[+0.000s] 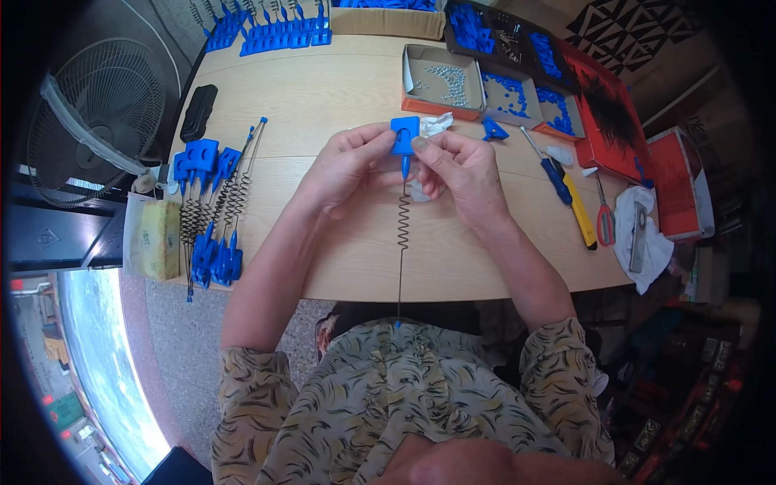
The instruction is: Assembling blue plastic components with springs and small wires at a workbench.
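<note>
Both my hands hold a blue plastic block [405, 125] with a round opening in it, just above the middle of the table. My left hand [349, 164] pinches the block's left edge between thumb and fingers. On its right edge, the thumb and fingers of my right hand [465, 171] are closed. A dark coiled wire [402, 218] hangs from the block's tapered neck towards me, ending in a small blue tip near my shirt. A crumpled whitish scrap [437, 124] shows beside the block. My fingers partly hide what lies beneath them.
Finished-looking blue wire pieces [212, 174] lie in a bundle at left, near a black case [199, 113] and a fan [101, 97]. Boxes of silver beads [453, 85] and blue parts [505, 93] stand at the back. A screwdriver [556, 174], yellow cutter [580, 218] and scissors [605, 218] lie right.
</note>
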A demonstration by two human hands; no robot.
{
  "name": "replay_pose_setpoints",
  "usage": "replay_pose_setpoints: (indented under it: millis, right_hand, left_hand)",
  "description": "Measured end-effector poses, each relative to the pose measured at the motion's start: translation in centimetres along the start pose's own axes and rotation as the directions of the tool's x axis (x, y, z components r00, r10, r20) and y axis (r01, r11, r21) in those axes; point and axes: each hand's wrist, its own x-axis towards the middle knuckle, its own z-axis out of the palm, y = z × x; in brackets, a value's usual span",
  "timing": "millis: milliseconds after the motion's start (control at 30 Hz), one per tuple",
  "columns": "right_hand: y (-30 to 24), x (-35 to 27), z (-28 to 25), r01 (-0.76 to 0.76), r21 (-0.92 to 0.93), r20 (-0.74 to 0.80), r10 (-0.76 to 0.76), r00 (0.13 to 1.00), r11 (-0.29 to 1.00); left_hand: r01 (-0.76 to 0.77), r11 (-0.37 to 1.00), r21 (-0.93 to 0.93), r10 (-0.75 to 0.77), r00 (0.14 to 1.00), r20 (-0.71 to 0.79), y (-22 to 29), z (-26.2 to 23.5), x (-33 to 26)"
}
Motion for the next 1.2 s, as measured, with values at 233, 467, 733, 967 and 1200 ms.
replay_pose_setpoints:
  millis: [233, 467, 733, 967, 1200]
  right_hand:
    - [0.7, 0.4, -0.6, 0.016, 0.167, 0.049, -0.025, 0.999, 0.986]
    - [1.1, 0.6, -0.6, 0.070, 0.221, 0.080, -0.089, 0.993, 0.973]
    - [1.3, 0.6, -0.5, 0.079, 0.227, 0.098, -0.104, 0.990, 0.971]
    - [-0.4, -0.4, 0.4, 0.062, -0.093, 0.090, -0.054, 0.995, 0.994]
    - [0.4, -0.3, 0.5, 0.040, -0.049, 0.199, -0.030, 0.980, 0.998]
  left_hand:
    - [-0.022, 0.999, 0.042, 0.023, 0.999, -0.036, 0.8, -0.2, -0.3]
    - [-0.080, 0.995, 0.063, 0.080, 0.997, 0.008, 1.0, 0.1, -0.9]
    - [-0.097, 0.995, 0.037, 0.097, 0.995, 0.009, 1.1, 0.3, -0.9]
    - [-0.167, 0.985, -0.049, 0.164, 0.985, -0.055, 1.4, 0.2, -0.7]
    - [-0.206, 0.979, 0.011, 0.206, 0.971, -0.123, 1.3, -0.3, -0.5]
